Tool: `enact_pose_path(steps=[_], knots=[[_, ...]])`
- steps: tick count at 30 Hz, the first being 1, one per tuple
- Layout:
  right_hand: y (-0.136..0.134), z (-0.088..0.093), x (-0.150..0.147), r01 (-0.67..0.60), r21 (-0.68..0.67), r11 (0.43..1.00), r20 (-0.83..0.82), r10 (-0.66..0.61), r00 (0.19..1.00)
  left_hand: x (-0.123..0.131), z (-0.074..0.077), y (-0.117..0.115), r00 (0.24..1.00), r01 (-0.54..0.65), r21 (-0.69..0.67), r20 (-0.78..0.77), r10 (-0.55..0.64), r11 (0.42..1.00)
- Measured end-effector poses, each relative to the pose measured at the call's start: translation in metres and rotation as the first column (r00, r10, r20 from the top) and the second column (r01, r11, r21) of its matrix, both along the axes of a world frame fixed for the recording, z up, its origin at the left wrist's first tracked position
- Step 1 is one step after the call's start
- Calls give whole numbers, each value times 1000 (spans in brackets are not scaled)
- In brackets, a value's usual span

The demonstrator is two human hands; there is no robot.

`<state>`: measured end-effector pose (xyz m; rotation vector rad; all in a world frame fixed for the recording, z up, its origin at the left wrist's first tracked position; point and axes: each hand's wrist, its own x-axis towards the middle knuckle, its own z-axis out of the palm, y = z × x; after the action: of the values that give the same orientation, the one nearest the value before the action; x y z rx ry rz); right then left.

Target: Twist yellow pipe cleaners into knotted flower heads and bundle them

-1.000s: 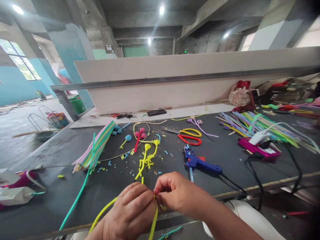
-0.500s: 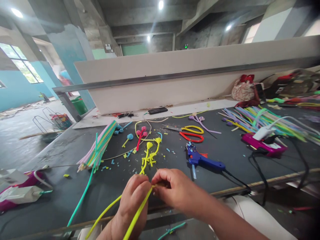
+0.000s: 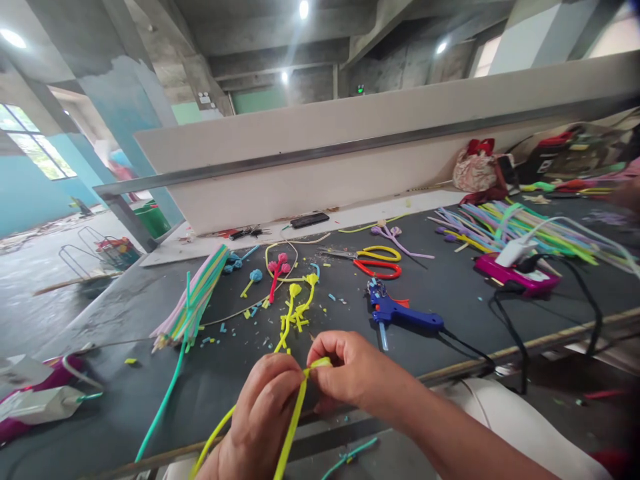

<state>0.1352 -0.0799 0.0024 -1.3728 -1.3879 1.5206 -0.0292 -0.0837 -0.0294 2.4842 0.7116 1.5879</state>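
My left hand (image 3: 264, 407) is closed, pinching a long yellow strip (image 3: 292, 427) near the front edge of the table. One length of it hangs down in front of that hand, and another yellow length trails out to its left. Facing it, my right hand (image 3: 353, 370) grips a short folded end of the same strip between thumb and fingers. Just beyond my hands lie yellow stems with knotted heads (image 3: 295, 291) among small cut scraps. A blue glue gun (image 3: 400, 312) rests to the right of them.
Scissors with yellow and red handles (image 3: 377, 261) lie behind the glue gun. A bundle of coloured strips (image 3: 200, 293) stands left, with a pink knotted piece (image 3: 278, 268) nearby. At right are a magenta power strip (image 3: 515, 273), black cables and more strips (image 3: 520, 227).
A short yellow end now shows at my right fingertips, where it was hidden before. Both hands stay close together. The camera view has shifted slightly.
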Motion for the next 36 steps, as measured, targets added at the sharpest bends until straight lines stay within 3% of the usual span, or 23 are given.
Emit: enact_pose_path(steps=[6,11,16,19,23,25,28,32,34,36], knots=[[1,7,-1,-11,-46,999,20,12,1000,-12,6,3,980,19,4,-196,-18,1000],[2,9,-1,-58,49,997,115,52,992,-14,19,6,954,52,10,-295,-47,999],[0,6,-1,-108,176,978,298,51,953,-18,40,6,862,65,-131,-491,-122,989],[-2,5,-4,-157,279,947,358,49,932,-20,41,9,859,74,-206,-483,-168,976],[-3,2,-7,-211,346,914,394,62,917,-18,33,13,941,7,-383,-310,-135,924],[-4,1,-9,-231,411,882,435,33,900,-15,32,12,974,-43,-520,-210,-79,853],[-6,1,-12,-257,513,819,472,-20,881,-9,32,9,999,-46,-742,-32,32,668],[-8,-5,-14,-316,609,728,485,-26,874,-1,28,9,954,171,-890,258,156,423],[-9,-11,-14,-363,644,674,500,-11,866,2,23,12,949,199,-925,265,173,322],[-9,-17,-14,-417,659,626,543,-12,839,4,19,15,953,161,-946,222,205,280]])
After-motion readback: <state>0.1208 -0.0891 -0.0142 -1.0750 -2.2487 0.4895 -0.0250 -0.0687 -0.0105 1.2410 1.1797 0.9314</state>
